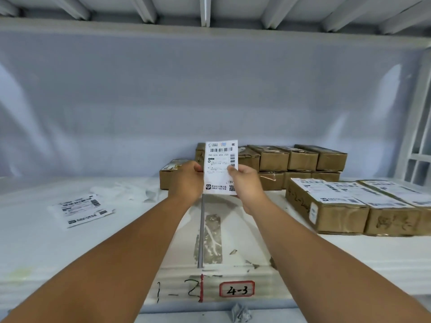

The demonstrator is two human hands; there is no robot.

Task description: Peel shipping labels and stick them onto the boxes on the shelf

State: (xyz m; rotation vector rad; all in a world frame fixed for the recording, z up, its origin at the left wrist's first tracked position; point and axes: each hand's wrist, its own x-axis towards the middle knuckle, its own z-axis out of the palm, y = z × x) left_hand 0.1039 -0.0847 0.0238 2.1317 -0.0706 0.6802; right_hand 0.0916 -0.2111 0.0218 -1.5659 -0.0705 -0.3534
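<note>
A white shipping label [220, 159] with a barcode is held upright above the middle of the white shelf [46, 241]. My left hand [186, 180] pinches its left edge and my right hand [245, 183] grips its right edge with the thumb on the printed face. Behind the label stands a stack of plain brown boxes [291, 159]. Three brown boxes with labels on top [338, 206] lie at the right. One more brown box [169, 176] sits just left of the label, partly hidden by my left hand.
A small pile of loose labels [80, 209] lies on the shelf at the left, with crumpled white backing paper [126, 191] behind it. A "4-3" tag [236, 289] marks the shelf's front edge. A metal upright [412, 113] stands at the right.
</note>
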